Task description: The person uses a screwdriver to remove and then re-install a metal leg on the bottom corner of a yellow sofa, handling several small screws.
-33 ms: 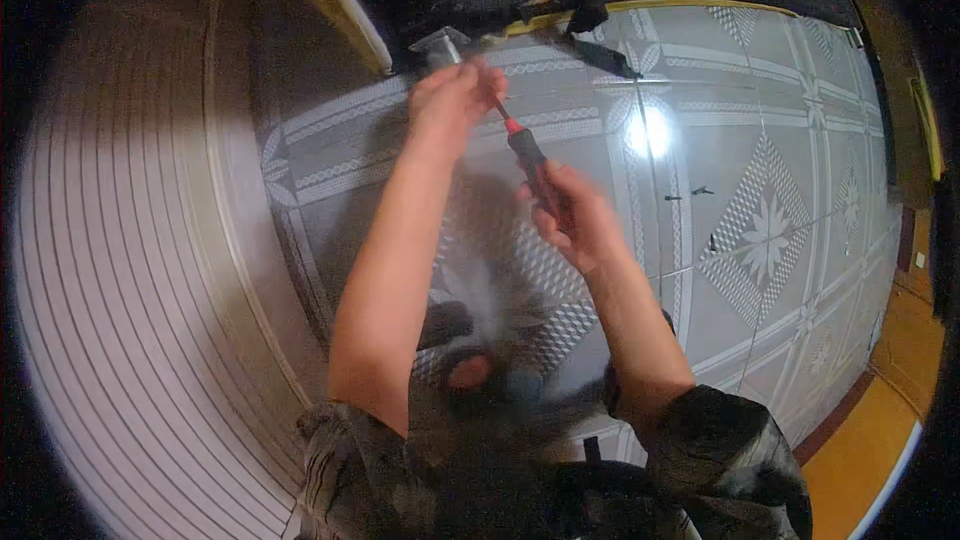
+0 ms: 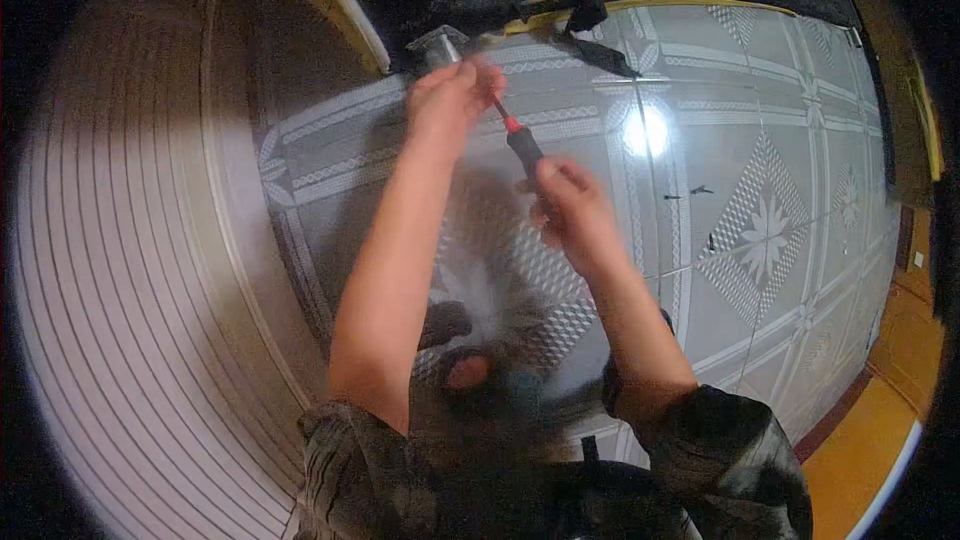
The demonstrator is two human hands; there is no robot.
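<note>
right hand (image 2: pixel 568 208) gripping black-and-red screwdriver (image 2: pixel 520 140), glossy patterned tiles (image 2: pixel 760 230)

Two hands (image 2: pixel 450 100), one screwdriver (image 2: pixel 522 145)

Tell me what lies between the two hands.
In the head view, the screwdriver spans the gap: right hand grips its black handle, the red-collared shaft reaches the left hand.

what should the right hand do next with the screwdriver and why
Probably keep the screwdriver lined up and turn it: the right hand grips its black handle, and the shaft runs up to the small metal part that the left hand pinches.
</note>
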